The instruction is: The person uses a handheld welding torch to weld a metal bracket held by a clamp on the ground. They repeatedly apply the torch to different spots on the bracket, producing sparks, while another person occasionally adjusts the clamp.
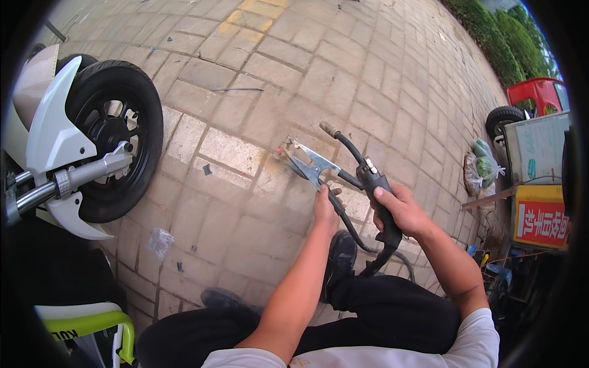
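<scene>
My left hand (326, 207) is closed on the handle end of a metal welding ground clamp (317, 167), whose jaws point up and to the left, away from me. In my right hand (406, 211) is a black welding torch (372, 176), held by its grip with the thumb along its side. The torch's bent neck reaches up and left to a brownish nozzle (329, 129). Clamp and torch are close together in front of me, above the paving. A black cable (352, 230) passes below my hands, beside my dark shoe (342, 253).
On the left stands a scooter's front wheel (113, 132) with a white fender (60, 135). A lime-green part (92, 324) lies lower left. On the right are a red chair (532, 93), plastic bags (486, 164) and a yellow-red sign (540, 216). Brick paving (294, 55) spreads ahead.
</scene>
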Available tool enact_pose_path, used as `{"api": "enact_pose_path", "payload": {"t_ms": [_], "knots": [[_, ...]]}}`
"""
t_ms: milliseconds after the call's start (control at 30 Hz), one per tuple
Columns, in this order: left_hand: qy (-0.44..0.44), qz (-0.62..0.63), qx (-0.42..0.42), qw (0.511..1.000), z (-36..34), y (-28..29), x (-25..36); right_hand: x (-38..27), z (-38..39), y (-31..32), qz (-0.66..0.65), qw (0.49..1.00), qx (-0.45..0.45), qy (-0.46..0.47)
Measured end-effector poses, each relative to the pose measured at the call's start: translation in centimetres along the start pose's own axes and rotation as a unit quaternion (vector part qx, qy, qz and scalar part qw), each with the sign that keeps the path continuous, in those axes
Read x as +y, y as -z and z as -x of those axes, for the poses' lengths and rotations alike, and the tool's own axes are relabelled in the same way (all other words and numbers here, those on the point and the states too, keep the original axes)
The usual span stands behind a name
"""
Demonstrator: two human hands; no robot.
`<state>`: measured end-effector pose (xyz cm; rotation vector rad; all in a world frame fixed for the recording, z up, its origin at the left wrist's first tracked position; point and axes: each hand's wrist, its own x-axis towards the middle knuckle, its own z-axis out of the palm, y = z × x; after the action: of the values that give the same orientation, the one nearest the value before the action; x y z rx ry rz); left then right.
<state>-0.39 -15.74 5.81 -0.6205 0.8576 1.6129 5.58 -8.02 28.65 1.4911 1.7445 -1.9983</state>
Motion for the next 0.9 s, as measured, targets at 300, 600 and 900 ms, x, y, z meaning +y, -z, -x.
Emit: {"api": "enact_pose_path", "payload": {"t_ms": [300, 600, 900], "knots": [[-0.198, -0.245, -0.012, 0.949, 0.7, 3.4, -0.1, -0.5, -0.7, -4.2, 0.051, 0.997, -0.044, -0.042], [-0.256, -0.278, 0.015, 0.926, 2.5, 2.1, 0.4, -0.7, -2.0, -7.5, 0.039, 0.999, -0.033, 0.016], [-0.186, -0.261, 0.0, 0.947, 0.8, 2.5, -0.1, -0.1, -4.2, -8.4, 0.098, 0.995, -0.005, 0.025]]}}
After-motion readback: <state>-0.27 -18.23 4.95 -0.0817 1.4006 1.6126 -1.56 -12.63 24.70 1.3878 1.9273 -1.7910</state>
